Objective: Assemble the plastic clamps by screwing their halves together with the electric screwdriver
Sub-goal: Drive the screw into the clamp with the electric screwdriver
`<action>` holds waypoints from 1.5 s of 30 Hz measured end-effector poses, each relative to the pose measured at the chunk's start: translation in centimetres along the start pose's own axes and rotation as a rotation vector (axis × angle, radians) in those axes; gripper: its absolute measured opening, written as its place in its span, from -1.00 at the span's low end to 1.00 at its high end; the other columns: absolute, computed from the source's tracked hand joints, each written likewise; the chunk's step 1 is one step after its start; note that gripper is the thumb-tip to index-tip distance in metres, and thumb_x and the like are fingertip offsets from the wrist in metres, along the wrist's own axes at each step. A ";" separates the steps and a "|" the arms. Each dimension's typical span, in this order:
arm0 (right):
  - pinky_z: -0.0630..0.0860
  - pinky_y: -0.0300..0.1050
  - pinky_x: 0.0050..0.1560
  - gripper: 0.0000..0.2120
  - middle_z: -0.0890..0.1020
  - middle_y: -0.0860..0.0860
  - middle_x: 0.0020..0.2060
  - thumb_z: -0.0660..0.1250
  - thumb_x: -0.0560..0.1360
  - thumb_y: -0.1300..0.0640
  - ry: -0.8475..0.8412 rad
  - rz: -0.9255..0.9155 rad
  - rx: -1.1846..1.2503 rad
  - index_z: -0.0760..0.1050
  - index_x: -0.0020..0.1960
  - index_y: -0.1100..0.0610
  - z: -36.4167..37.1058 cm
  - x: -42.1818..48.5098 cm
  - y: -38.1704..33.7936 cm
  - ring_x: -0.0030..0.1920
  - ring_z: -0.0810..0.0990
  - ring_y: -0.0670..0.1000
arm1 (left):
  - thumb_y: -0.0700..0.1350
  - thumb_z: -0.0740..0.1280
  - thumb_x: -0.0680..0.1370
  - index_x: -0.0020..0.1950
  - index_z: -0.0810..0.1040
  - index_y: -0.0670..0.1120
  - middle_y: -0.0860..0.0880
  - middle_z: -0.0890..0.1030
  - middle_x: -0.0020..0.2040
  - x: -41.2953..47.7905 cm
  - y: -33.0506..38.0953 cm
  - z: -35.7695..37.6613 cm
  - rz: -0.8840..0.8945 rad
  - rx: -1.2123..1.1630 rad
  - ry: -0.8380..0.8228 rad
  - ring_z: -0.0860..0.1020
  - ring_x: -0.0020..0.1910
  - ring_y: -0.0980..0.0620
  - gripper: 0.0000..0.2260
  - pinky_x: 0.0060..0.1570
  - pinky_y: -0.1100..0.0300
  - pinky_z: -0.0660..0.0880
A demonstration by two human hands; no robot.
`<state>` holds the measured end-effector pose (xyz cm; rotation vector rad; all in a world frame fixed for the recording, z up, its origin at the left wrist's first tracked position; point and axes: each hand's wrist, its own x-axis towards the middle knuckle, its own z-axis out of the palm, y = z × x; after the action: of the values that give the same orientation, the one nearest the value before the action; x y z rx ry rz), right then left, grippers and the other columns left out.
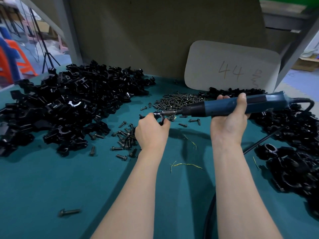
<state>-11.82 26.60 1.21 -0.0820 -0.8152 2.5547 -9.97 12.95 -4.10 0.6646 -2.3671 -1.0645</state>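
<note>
To my far left, a big heap of black clamp halves (69, 104) lies on the teal table cover (51, 178). Nearer me, dark loose screws (126, 137) are scattered about. My left hand (151, 130) is curled round one glossy black clamp (159, 117), pinching it just above the cloth at the middle of the table. Its curved opening shows between my fingers. The bit of the blue electric screwdriver (224, 106) touches the clamp's top edge. The tool lies almost level, with my right hand (229, 121) wrapped round its barrel from below. Behind the bit is a screw pile (177, 100), and at my right is a heap of more black clamps (293, 161).
</note>
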 end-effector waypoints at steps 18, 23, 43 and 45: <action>0.58 -0.15 0.04 -0.54 0.50 0.10 0.01 0.26 0.59 0.09 -0.004 0.017 0.027 0.18 0.42 0.05 0.0 -0.2 0.3 0.01 0.59 0.05 | 0.02 0.33 0.51 -0.13 0.51 -0.12 0.03 0.39 -0.42 -0.1 0.0 0.0 0.003 0.020 0.013 0.33 -0.47 0.08 -0.80 -0.51 0.22 0.17; 0.58 -0.20 -0.07 -0.55 0.52 0.07 -0.07 0.26 0.59 0.09 -0.008 0.015 0.027 0.18 0.42 0.06 0.0 -0.3 0.5 -0.04 0.61 0.03 | 0.02 0.33 0.51 -0.10 0.53 -0.12 0.03 0.39 -0.42 -0.1 0.0 0.0 0.000 0.019 0.018 0.33 -0.47 0.08 -0.80 -0.50 0.20 0.18; 0.56 -0.22 -0.10 -0.50 0.54 0.04 -0.12 0.28 0.58 0.10 -0.083 -0.002 0.044 0.17 0.45 0.10 0.3 -0.7 0.6 -0.14 0.64 -0.02 | 0.02 0.33 0.51 -0.17 0.48 -0.10 0.04 0.38 -0.43 0.0 0.0 -0.1 0.008 0.031 0.011 0.31 -0.48 0.11 -0.81 -0.51 0.23 0.15; 0.56 -0.22 -0.10 -0.50 0.55 0.04 -0.14 0.27 0.59 0.09 -0.083 0.002 0.034 0.17 0.45 0.09 0.3 -0.7 0.6 -0.14 0.64 -0.03 | 0.01 0.33 0.50 -0.20 0.45 -0.09 0.04 0.37 -0.44 0.0 0.0 -0.2 0.003 0.032 0.015 0.29 -0.48 0.12 -0.80 -0.52 0.24 0.14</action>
<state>-11.46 25.68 1.02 0.0335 -0.8028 2.5874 -9.85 12.84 -3.95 0.6784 -2.3756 -1.0189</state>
